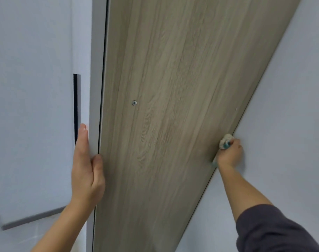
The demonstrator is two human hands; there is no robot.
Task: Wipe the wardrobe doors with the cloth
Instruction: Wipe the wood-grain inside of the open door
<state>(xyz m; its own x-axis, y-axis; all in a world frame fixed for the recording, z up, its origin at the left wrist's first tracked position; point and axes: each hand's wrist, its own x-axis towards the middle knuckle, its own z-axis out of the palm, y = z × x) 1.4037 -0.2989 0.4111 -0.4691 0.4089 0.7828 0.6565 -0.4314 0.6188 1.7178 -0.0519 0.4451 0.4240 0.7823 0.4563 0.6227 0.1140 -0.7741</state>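
Observation:
An open wardrobe door (166, 110) shows its wood-grain inner face and fills the middle of the view. My left hand (86, 166) holds the door's left edge, fingers flat on the white outer side and thumb on the wood side. My right hand (230, 153) grips a bunched white and teal cloth (226, 141) and presses it against the door's right edge, where the wood meets the white surface beside it.
A screw head (134, 102) sits in the wood face above the hands. A white panel with a dark vertical slot (75, 108) stands at the left. A grey skirting strip (33, 218) runs along the floor at lower left. A white surface (286, 106) lies to the right.

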